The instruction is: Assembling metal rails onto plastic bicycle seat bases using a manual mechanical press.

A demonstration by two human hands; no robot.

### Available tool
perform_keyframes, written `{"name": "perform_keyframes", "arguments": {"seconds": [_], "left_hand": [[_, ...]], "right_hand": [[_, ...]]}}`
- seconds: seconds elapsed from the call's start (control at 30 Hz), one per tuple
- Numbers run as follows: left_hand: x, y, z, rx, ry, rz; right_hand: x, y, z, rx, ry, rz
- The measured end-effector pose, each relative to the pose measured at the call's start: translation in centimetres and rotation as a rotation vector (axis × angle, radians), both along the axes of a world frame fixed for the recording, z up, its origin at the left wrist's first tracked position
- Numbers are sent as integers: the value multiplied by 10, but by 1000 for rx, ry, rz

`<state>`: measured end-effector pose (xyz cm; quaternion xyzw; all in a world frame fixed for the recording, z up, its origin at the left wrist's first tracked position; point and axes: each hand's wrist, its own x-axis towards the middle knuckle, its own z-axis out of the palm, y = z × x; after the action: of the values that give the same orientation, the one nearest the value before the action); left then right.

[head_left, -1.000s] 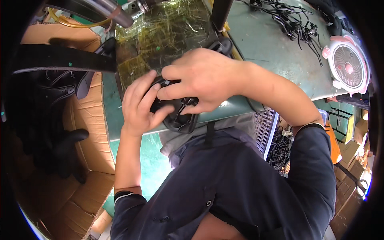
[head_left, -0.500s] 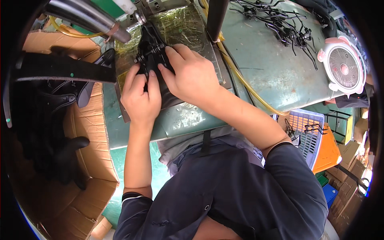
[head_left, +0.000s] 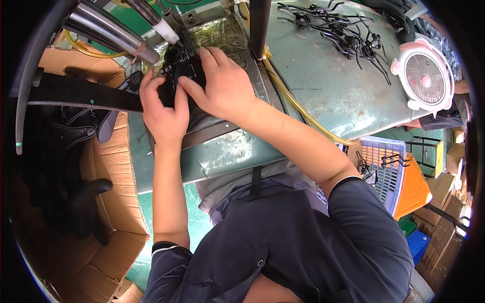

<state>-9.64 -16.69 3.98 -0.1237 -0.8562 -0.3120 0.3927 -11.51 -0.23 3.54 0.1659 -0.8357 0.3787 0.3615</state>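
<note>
Both hands hold a black part (head_left: 180, 64) with a narrower far end and small projections on its sides; I cannot make out its kind. It rests over a dark metal plate (head_left: 212, 126). My left hand (head_left: 165, 108) grips its near left side, the thumb along it and the fingers curled at its edge. Across its right side lies my right hand (head_left: 222, 83), the fingers on the far right edge and the thumb on top. A white-tipped rod (head_left: 166, 31) comes down at the part's far end, but whether it touches is unclear.
Left of the bench, a cardboard box (head_left: 116, 166) holds several black parts. A metal cylinder (head_left: 108, 30) and dark bars (head_left: 259, 30) stand close around my hands. Black lever assemblies (head_left: 348, 38) lie far right, near a white and pink fan (head_left: 424, 80). A yellow hose (head_left: 298, 98) crosses the bench.
The white-tipped rod has come down nearer the black part. My hands have shifted slightly left and away with the part, still holding it. The whole view has tilted a little.
</note>
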Motion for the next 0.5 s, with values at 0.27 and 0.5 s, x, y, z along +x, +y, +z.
{"name": "perform_keyframes", "arguments": {"seconds": [0.27,0.5], "left_hand": [[14,-10,3,-147,-219,38],[59,-19,14,29,-302,-93]], "right_hand": [[15,8,18,-4,-254,143],[51,56,37,-156,-404,333]]}}
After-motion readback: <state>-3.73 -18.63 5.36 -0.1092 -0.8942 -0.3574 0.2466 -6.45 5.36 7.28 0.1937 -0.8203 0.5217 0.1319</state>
